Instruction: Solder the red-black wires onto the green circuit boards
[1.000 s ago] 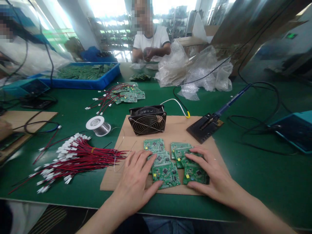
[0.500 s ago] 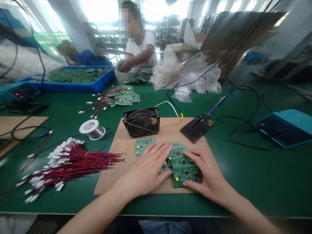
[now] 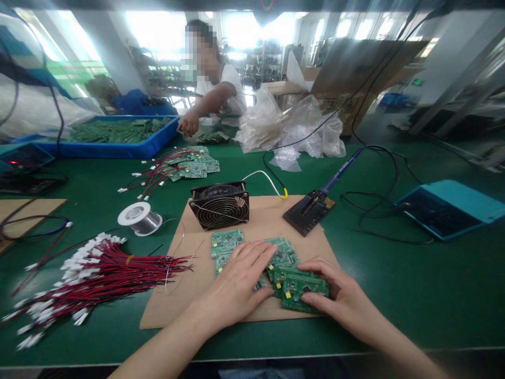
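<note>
**Boards gathered under both hands on the card**

The boards point(image 3: 276, 266) lie overlapped on the cardboard point(image 3: 189, 295), just in front of the fan point(image 3: 220, 205). A slip is the likeliest fault: the pile is loose and uneven, so a sideways push could fan it out or send a board off the card's near edge. Components could also be scraped where one board rides over another. The solder wire point(image 3: 173, 263) curls close by on the left and could be caught under a board.

The left hand point(image 3: 240, 281) is laid flat, palm down, fingers spread and unclosed, pressing on the left boards. The right hand point(image 3: 339, 300) is curled at the right edge of the pile, its thumb and fingers closed on the nearest board point(image 3: 304, 289), which is lifted slightly at that side. Both forearms come in low from the near table edge.

A co-worker's hand point(image 3: 189, 123) reaches toward the blue tray point(image 3: 118, 148) far behind.
</note>
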### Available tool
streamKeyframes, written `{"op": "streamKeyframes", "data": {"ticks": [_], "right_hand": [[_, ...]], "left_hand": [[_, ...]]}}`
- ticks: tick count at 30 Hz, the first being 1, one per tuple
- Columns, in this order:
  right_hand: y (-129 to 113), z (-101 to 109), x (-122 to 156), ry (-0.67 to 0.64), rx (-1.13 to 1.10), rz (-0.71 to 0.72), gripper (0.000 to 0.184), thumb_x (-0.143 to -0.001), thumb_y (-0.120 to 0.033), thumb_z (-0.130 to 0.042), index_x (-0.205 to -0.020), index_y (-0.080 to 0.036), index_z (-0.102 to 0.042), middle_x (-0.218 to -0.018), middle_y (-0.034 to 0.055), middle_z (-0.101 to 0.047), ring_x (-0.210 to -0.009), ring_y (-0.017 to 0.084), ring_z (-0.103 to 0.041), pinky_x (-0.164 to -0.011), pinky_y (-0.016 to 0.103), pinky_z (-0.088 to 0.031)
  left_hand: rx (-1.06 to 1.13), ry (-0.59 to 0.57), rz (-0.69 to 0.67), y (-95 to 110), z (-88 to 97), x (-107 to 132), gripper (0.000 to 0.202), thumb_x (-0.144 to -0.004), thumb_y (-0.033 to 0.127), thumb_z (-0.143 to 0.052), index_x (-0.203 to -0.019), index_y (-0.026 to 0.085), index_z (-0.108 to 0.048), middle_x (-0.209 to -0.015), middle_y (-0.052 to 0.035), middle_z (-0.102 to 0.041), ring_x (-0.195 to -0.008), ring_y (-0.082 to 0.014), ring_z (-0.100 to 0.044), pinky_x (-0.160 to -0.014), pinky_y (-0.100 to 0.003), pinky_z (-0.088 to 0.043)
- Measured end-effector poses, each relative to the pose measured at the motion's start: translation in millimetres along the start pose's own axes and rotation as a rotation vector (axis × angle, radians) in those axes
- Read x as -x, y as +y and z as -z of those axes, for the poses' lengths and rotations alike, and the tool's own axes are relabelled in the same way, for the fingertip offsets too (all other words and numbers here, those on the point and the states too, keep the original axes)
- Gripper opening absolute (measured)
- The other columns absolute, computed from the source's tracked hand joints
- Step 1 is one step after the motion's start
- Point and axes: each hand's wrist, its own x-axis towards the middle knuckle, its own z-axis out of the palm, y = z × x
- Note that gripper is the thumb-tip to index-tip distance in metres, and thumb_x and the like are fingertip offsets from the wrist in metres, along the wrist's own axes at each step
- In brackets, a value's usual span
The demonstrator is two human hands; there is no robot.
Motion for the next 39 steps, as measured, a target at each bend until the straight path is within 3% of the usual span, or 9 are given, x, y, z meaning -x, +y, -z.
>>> {"op": "streamKeyframes", "data": {"ticks": [3,7,12,15,20,26,30,33,39], "right_hand": [[-5,1,-1,-0.049,0.039,-0.004,0.028,-0.088,-0.029,-0.061,-0.116,-0.024,-0.059,-0.107,0.0049,-0.060,-0.101,0.021,-0.058,-0.090,0.036,-0.045],[-8,0,-7,-0.022,0.205,0.097,0.031,-0.089,-0.031,-0.059,-0.119,-0.023,-0.058,-0.121,0.0102,-0.054,-0.117,0.025,-0.051,-0.101,0.044,-0.041],[-9,-4,-15,-0.081,0.374,0.076,0.064,-0.086,-0.040,-0.062,-0.143,-0.021,-0.039,-0.150,0.0153,-0.028,-0.140,0.031,-0.026,-0.113,0.055,-0.027],[-8,-9,-16,-0.139,0.339,0.032,0.067,-0.085,-0.043,-0.063,-0.144,-0.021,-0.038,-0.152,0.0155,-0.026,-0.141,0.031,-0.027,-0.114,0.055,-0.027],[-6,-13,-14,-0.071,0.265,0.093,0.061,-0.082,-0.037,-0.066,-0.137,-0.020,-0.046,-0.146,0.0165,-0.030,-0.139,0.031,-0.031,-0.112,0.053,-0.031],[-5,-15,-14,-0.087,0.268,0.086,0.062,-0.081,-0.036,-0.068,-0.137,-0.020,-0.046,-0.144,0.0170,-0.032,-0.137,0.032,-0.034,-0.112,0.052,-0.033],[0,-14,-9,-0.055,0.354,0.128,0.071,-0.080,-0.051,-0.071,-0.138,-0.020,-0.045,-0.143,0.0181,-0.033,-0.136,0.034,-0.034,-0.110,0.055,-0.035],[2,-12,-3,-0.021,0.463,0.240,0.083,-0.074,-0.059,-0.074,-0.141,-0.023,-0.040,-0.145,0.0183,-0.031,-0.135,0.036,-0.034,-0.106,0.057,-0.039],[-6,-13,7,0.019,0.612,0.376,0.067,-0.074,-0.036,-0.078,-0.132,-0.022,-0.046,-0.139,0.0159,-0.043,-0.131,0.034,-0.039,-0.104,0.055,-0.041]], "left_hand": [[0.073,0.000,-0.012,-1,3.5,1,0.073,-0.081,0.019,-0.068,-0.144,0.022,-0.032,-0.146,-0.0062,-0.045,-0.135,-0.0220,-0.039,-0.118,-0.048,-0.026],[0.081,0.043,0.056,0,11.4,-6,0.046,-0.093,0.019,-0.049,-0.138,0.020,-0.043,-0.139,-0.0068,-0.052,-0.128,-0.0221,-0.045,-0.114,-0.047,-0.031],[0.039,0.083,0.242,-8,13.7,-28,0.037,-0.087,0.014,-0.054,-0.124,0.013,-0.058,-0.119,-0.0115,-0.062,-0.117,-0.0291,-0.050,-0.104,-0.049,-0.039],[0.082,0.090,0.276,-13,12.4,-37,0.038,-0.080,0.009,-0.062,-0.118,0.016,-0.062,-0.103,-0.0066,-0.066,-0.104,-0.0239,-0.057,-0.095,-0.040,-0.046],[0.155,0.113,0.311,-18,14.4,-43,0.032,-0.078,0.006,-0.063,-0.107,0.020,-0.064,-0.084,0.0011,-0.064,-0.083,-0.0165,-0.061,-0.076,-0.029,-0.050],[0.111,0.140,0.313,-20,16.2,-42,0.031,-0.077,0.004,-0.062,-0.106,0.018,-0.063,-0.087,-0.0013,-0.065,-0.086,-0.0197,-0.060,-0.079,-0.035,-0.051],[0.043,0.161,0.257,-13,15.0,-31,0.027,-0.087,0.012,-0.054,-0.113,0.016,-0.062,-0.110,-0.0085,-0.063,-0.107,-0.0256,-0.055,-0.094,-0.045,-0.046],[0.004,0.104,0.119,-8,13.2,-19,0.028,-0.094,0.022,-0.050,-0.119,0.021,-0.061,-0.130,-0.0063,-0.058,-0.122,-0.0240,-0.050,-0.106,-0.047,-0.039],[-0.155,-0.022,0.005,-5,7.1,-8,0.039,-0.098,0.033,-0.045,-0.135,0.020,-0.050,-0.145,-0.0069,-0.048,-0.135,-0.0244,-0.042,-0.114,-0.052,-0.032]]}}
